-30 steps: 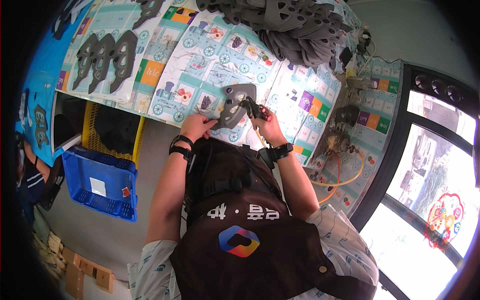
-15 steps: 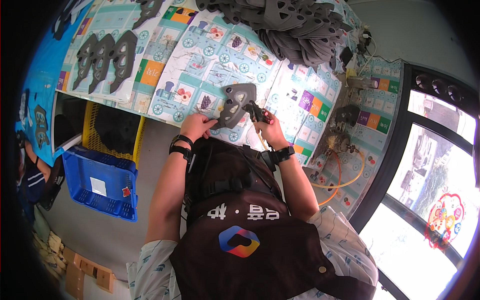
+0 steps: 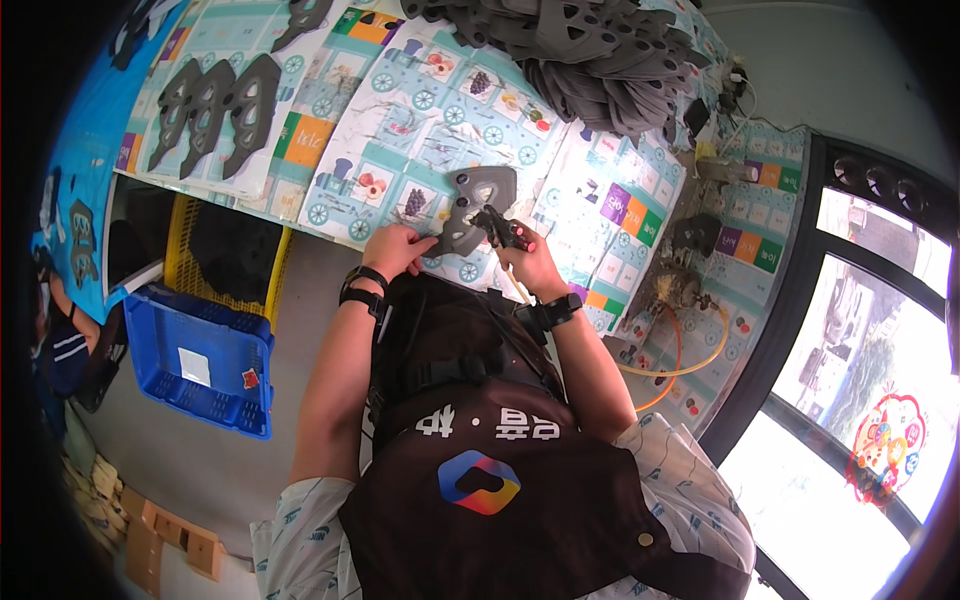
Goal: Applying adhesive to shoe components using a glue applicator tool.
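On the patterned tabletop in front of me lies a dark grey flat piece with cut-out holes [image 3: 464, 236], curved and narrowing toward its lower left. My left hand [image 3: 398, 248] pinches the narrow lower-left tip of this piece between thumb and fingers. In my right hand [image 3: 533, 264] is a small black gun-shaped tool [image 3: 497, 227], gripped with the fingers wrapped round it. Its front end is over the right part of the piece; whether it touches the surface cannot be made out. A thin pale hose [image 3: 514, 284] hangs below the tool.
A large heap of similar grey pieces [image 3: 600, 70] sits at the far side. Several more pieces [image 3: 205, 118] lie at the left. Blue [image 3: 200, 375] and yellow [image 3: 182, 250] crates stand below the table edge. Orange and yellow hoses [image 3: 682, 350] loop at right. Someone's arm shows far left.
My right hand and the gun-shaped tool have shifted slightly left and down, bringing its front end further over the grey piece. My left hand keeps its pinch on the tip.
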Action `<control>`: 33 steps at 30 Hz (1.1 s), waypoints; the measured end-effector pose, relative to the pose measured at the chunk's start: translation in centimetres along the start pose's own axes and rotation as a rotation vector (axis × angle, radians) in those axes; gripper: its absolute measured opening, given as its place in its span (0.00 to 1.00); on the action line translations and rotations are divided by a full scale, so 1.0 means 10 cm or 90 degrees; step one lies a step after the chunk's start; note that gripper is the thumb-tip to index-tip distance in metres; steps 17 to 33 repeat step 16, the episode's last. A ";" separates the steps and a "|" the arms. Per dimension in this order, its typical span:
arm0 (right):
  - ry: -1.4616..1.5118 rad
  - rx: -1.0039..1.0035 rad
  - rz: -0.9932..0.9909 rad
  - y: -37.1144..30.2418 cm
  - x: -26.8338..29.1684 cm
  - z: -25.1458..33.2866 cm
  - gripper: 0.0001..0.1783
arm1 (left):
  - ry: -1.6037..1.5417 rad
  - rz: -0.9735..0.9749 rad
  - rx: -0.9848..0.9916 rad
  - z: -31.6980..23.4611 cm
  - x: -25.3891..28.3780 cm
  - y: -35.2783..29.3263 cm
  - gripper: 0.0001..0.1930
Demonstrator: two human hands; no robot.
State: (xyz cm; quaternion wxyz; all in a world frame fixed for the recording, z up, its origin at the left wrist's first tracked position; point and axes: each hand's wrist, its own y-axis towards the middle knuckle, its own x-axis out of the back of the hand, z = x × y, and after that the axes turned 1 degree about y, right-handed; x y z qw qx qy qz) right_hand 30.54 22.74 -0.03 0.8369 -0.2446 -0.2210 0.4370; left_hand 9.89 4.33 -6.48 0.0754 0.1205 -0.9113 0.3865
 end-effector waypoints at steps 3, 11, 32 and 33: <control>-0.025 -0.001 0.004 0.01 -0.02 -0.02 0.15 | 0.004 0.003 0.002 -0.02 0.01 -0.01 0.24; -0.052 -0.008 0.021 0.01 -0.05 -0.08 0.13 | 0.005 0.001 0.004 -0.03 0.01 -0.02 0.24; -0.104 -0.030 0.037 -0.03 0.00 -0.07 0.13 | 0.012 0.002 -0.001 0.00 0.01 -0.01 0.23; -0.104 -0.030 0.037 -0.03 0.00 -0.07 0.13 | 0.012 0.002 -0.001 0.00 0.01 -0.01 0.23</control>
